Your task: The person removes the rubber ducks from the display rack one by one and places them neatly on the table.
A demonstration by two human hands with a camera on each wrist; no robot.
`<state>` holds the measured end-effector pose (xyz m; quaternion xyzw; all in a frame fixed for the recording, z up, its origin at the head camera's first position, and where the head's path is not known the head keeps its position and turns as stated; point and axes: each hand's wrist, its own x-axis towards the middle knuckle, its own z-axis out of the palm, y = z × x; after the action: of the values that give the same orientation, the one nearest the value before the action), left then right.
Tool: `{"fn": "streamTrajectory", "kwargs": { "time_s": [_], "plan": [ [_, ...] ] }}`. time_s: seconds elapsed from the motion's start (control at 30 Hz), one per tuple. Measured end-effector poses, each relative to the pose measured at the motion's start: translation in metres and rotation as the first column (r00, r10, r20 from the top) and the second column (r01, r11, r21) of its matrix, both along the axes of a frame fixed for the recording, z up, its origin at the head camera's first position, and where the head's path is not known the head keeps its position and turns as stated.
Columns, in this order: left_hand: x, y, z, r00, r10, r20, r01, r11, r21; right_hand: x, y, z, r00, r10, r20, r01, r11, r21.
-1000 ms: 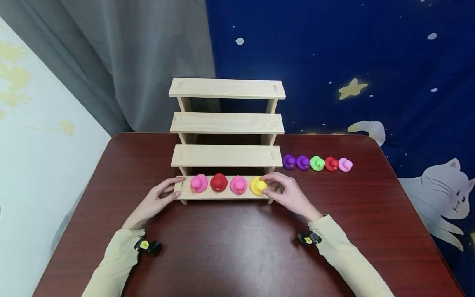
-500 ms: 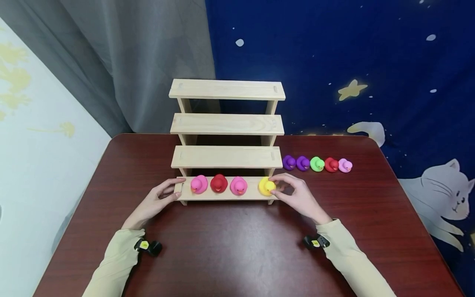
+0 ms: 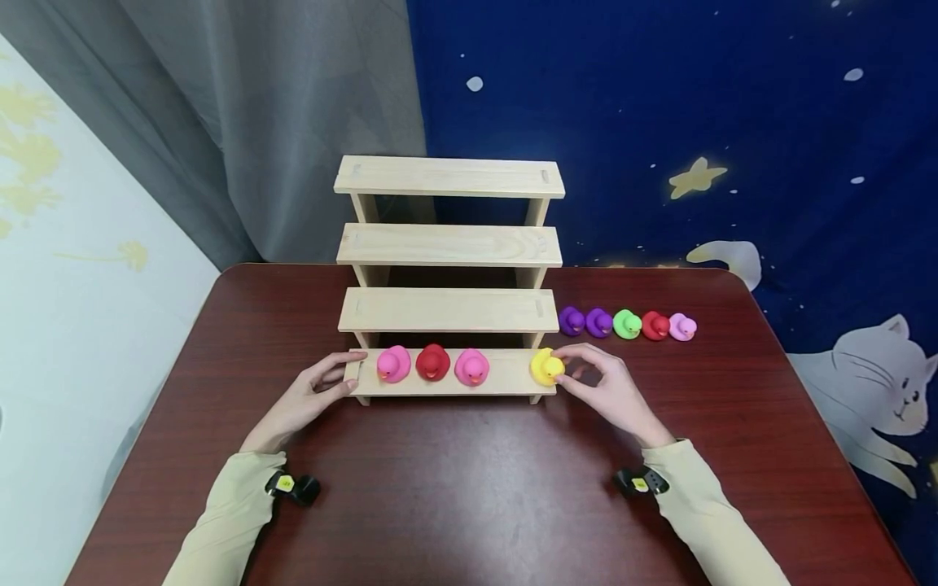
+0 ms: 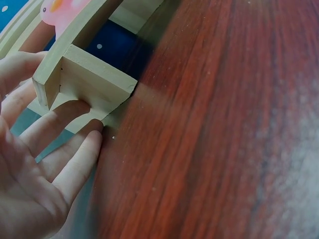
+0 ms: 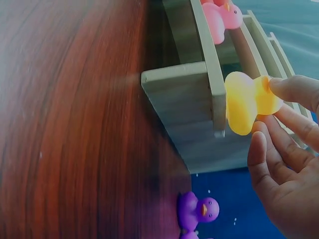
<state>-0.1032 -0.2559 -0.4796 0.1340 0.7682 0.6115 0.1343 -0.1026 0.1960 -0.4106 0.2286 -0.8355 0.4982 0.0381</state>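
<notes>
A yellow duck (image 3: 546, 368) stands at the right end of the bottom step of a wooden rack (image 3: 449, 309), pinched between the thumb and fingers of the right hand (image 3: 611, 392). In the right wrist view the yellow duck (image 5: 241, 103) is at the board's end. Further left on that step stand a pink duck (image 3: 393, 364), a red duck (image 3: 433, 362) and another pink duck (image 3: 471, 368). The left hand (image 3: 302, 400) grips the step's left end; in the left wrist view the left hand (image 4: 37, 164) has its lower fingers against the side support.
On the table (image 3: 440, 488), right of the rack, small ducks stand in a row: two purple (image 3: 572, 321), one green (image 3: 627, 324), one red (image 3: 655, 325) and one light pink (image 3: 683, 327). The rack's upper steps (image 3: 449, 244) bear nothing. Curtains hang behind.
The right hand has moved right with the yellow duck, from beside the second pink duck to the end of the step. The left hand has stayed where it was.
</notes>
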Motion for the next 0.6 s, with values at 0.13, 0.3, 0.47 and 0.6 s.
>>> {"fn": "streamTrajectory", "kwargs": {
  "time_s": [0.13,0.3,0.47,0.6],
  "plan": [
    [0.0,0.001,0.001,1.0,0.002,0.003,-0.002,1.0,-0.002,0.0,0.007,0.001,1.0,-0.021,0.014,0.021,1.0,-0.004],
    [0.0,0.002,0.001,1.0,0.002,-0.001,-0.002,1.0,-0.003,-0.001,0.015,0.002,0.998,-0.045,0.041,0.046,0.999,-0.01],
    [0.0,0.001,0.001,1.0,0.006,-0.003,-0.006,1.0,-0.015,-0.002,0.02,0.001,0.997,-0.059,0.052,0.06,0.998,-0.012],
    [0.0,0.001,0.001,1.0,0.005,-0.006,-0.005,1.0,-0.015,-0.003,0.023,-0.001,0.996,-0.07,0.056,0.071,0.997,-0.02]
  ]
}}
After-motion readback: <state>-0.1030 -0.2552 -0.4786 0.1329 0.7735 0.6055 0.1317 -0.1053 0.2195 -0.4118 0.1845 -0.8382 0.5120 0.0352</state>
